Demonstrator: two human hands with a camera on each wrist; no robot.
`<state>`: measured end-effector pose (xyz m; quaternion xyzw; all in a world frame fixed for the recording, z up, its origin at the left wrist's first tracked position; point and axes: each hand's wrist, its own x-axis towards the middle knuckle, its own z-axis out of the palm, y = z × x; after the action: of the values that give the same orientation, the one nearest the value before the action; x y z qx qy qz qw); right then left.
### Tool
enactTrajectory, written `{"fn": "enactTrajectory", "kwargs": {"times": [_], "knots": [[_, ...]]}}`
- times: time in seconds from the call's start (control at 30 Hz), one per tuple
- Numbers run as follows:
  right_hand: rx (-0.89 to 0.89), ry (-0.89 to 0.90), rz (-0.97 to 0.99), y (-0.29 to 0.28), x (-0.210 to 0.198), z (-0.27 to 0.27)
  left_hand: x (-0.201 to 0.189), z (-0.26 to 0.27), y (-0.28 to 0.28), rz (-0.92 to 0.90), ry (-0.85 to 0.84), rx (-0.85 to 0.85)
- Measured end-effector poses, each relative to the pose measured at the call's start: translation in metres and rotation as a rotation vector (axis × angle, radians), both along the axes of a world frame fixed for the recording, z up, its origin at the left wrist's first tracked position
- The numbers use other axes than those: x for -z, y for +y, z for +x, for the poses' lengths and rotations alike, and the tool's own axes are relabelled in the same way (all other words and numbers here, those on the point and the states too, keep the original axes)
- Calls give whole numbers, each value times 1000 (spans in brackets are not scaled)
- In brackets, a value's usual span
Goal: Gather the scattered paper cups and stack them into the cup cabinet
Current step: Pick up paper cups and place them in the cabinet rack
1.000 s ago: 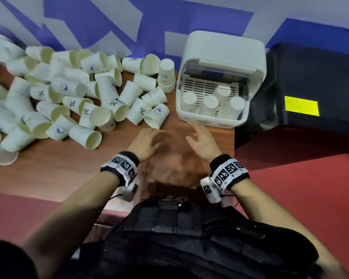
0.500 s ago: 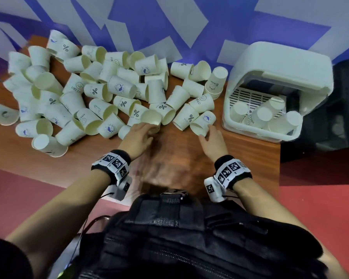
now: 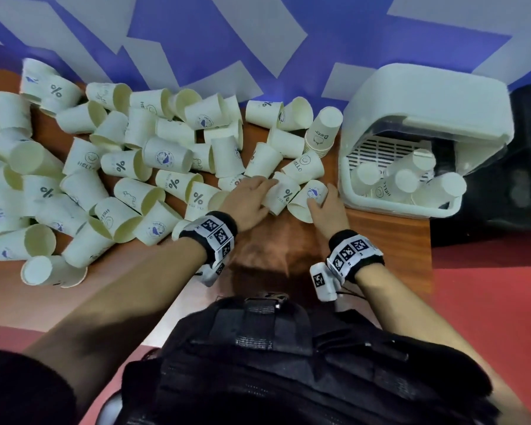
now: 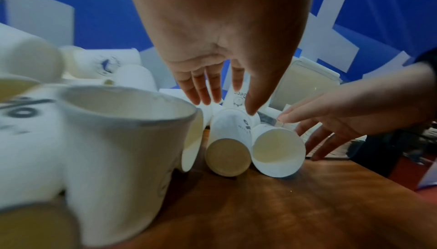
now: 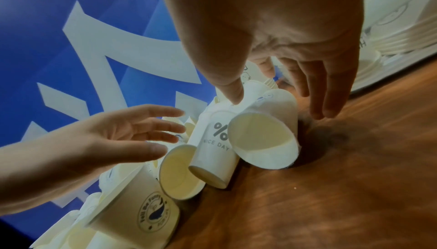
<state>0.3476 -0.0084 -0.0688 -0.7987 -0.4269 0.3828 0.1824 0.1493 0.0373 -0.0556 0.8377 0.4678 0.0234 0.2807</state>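
Note:
Many white paper cups (image 3: 169,154) lie scattered on the brown table (image 3: 380,234). The white cup cabinet (image 3: 426,96) stands open at the right with several upturned cups (image 3: 402,179) inside. My left hand (image 3: 258,191) reaches with straight fingers over a lying "%" cup (image 3: 281,196); in the left wrist view the left hand (image 4: 227,105) touches this cup (image 4: 228,141) with its thumb. My right hand (image 3: 319,202) is over the neighbouring cup with a blue logo (image 3: 308,194). In the right wrist view the right hand (image 5: 276,101) straddles that cup (image 5: 262,137), thumb touching it, fingers straight beside it.
A short stack of upturned cups (image 3: 322,133) stands between the pile and the cabinet. A blue and white wall (image 3: 215,41) runs close behind the table. A black case (image 3: 521,167) sits right of the cabinet. Bare tabletop (image 3: 273,250) lies in front of my hands.
Both hands have moved forward from the bare tabletop to the nearest cups. The left hand shifted right onto the "%" cup. The head view has swung left.

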Motion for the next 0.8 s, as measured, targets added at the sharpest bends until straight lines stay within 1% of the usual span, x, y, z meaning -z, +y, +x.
{"fn": "enactTrajectory", "kwargs": {"times": [0.1,0.23,0.33,0.5,0.57,0.7,0.8], "knots": [[38,19,-28,10,6,1,12,13,14,25,86,49],[93,98,-79,20,13,2,25,24,18,81,224,98],[89,123,-87,22,16,3,36,27,19,77,269,82],[139,166,-66,17,18,1,41,31,18,76,247,13],[165,182,-57,13,17,2,38,31,19,64,215,-21],[180,174,-31,4,10,4,30,26,18,-37,159,-34],[206,160,16,-4,5,3,21,22,14,-37,94,-56]]}}
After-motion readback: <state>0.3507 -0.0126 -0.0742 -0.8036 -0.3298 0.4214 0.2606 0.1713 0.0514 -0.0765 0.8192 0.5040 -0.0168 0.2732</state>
